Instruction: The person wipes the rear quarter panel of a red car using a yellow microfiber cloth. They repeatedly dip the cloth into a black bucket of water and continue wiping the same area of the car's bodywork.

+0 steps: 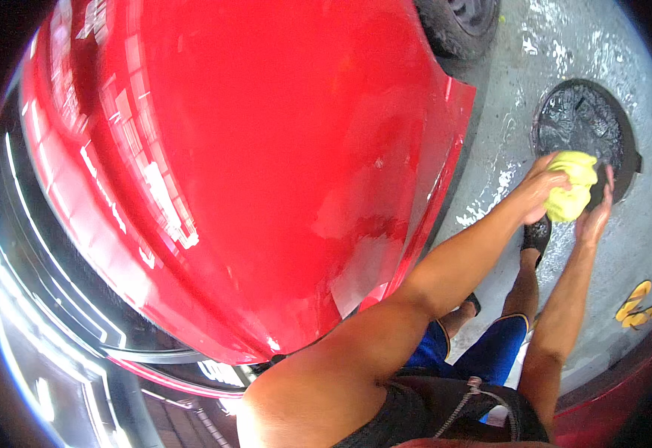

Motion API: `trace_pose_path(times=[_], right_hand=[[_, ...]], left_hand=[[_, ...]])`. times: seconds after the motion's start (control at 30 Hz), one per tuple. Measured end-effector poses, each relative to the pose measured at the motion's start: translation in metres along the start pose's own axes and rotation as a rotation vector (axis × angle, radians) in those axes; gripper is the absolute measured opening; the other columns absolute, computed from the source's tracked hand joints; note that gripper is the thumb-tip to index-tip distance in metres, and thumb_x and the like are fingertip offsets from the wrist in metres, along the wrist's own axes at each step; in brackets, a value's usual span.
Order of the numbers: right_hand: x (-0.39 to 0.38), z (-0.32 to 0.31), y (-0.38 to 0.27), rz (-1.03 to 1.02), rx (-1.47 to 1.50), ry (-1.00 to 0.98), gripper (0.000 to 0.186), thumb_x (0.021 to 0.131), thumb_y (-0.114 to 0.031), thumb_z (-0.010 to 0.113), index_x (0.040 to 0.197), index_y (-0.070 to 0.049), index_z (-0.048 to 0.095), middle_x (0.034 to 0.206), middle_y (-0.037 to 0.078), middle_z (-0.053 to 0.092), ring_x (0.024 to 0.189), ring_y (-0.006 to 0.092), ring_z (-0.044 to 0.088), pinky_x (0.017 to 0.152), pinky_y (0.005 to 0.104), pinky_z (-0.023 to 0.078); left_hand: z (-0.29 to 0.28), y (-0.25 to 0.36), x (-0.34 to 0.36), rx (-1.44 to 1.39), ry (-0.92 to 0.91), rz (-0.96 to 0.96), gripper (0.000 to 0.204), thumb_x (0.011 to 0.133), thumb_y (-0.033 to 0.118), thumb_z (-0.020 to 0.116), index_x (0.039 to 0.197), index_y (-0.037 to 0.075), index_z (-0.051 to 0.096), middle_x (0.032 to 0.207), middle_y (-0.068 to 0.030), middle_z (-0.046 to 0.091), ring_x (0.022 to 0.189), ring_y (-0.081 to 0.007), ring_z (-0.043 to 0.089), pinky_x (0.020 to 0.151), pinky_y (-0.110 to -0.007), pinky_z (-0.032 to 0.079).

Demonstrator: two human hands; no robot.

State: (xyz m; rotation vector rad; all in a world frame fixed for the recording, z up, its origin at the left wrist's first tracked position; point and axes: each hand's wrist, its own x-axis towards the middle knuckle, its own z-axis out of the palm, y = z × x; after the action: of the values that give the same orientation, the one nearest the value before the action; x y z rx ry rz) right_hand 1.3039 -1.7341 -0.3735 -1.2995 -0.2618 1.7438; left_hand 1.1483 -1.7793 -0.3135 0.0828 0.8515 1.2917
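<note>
1. Yellow cloth (573, 190): bunched, held by the near side of the black basin (627, 138).
2. Left hand (541, 188): fingers curled, gripping the cloth.
3. Right hand (597, 213): open beside it, fingers extended; contact cannot be confirmed.
4. Basin: on grey floor (509, 112).
5. Red car (288, 149): along the floor's left edge.

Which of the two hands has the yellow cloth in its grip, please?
The left hand: its fingers curl around the yellow cloth, whereas the right hand is open beside it, fingers extended rather than wrapped around.
</note>
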Motion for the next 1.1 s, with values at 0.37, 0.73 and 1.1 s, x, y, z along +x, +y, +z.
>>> trace_pose_path(times=[0.37, 0.73, 1.1], right_hand=[[-0.343, 0.269, 0.074, -0.275, -0.108, -0.757, 0.055, 0.099, -0.036, 0.058, 0.142, -0.004, 0.045, 0.145, 0.013, 0.049, 0.131, 0.0253, 0.05, 0.111, 0.0397, 0.042], [-0.286, 0.469, -0.1, -1.364, -0.968, -0.598, 0.068, 0.104, -0.033, 0.038, 0.155, 0.01, 0.025, 0.164, 0.032, 0.019, 0.153, 0.0487, 0.017, 0.125, 0.0578, 0.015], [-0.31, 0.425, -0.101, -1.252, -0.89, -0.903, 0.069, 0.102, -0.027, 0.045, 0.155, 0.011, 0.022, 0.164, 0.032, 0.016, 0.153, 0.0531, 0.009, 0.124, 0.0627, 0.01]], left_hand=[[0.166, 0.257, -0.3, 0.638, 0.405, 0.504, 0.032, 0.082, 0.005, 0.076, 0.112, -0.002, 0.069, 0.099, -0.0114, 0.074, 0.088, -0.0202, 0.073, 0.08, -0.036, 0.06], [0.29, 0.445, -0.317, 1.719, 0.722, 0.847, 0.024, 0.085, 0.015, 0.073, 0.1, -0.004, 0.074, 0.081, -0.0062, 0.071, 0.07, -0.0109, 0.065, 0.064, -0.027, 0.053], [0.326, 0.507, -0.292, 1.86, 0.784, 0.876, 0.032, 0.08, 0.027, 0.074, 0.098, 0.001, 0.076, 0.086, -0.0159, 0.074, 0.079, -0.0252, 0.075, 0.076, -0.036, 0.056]])
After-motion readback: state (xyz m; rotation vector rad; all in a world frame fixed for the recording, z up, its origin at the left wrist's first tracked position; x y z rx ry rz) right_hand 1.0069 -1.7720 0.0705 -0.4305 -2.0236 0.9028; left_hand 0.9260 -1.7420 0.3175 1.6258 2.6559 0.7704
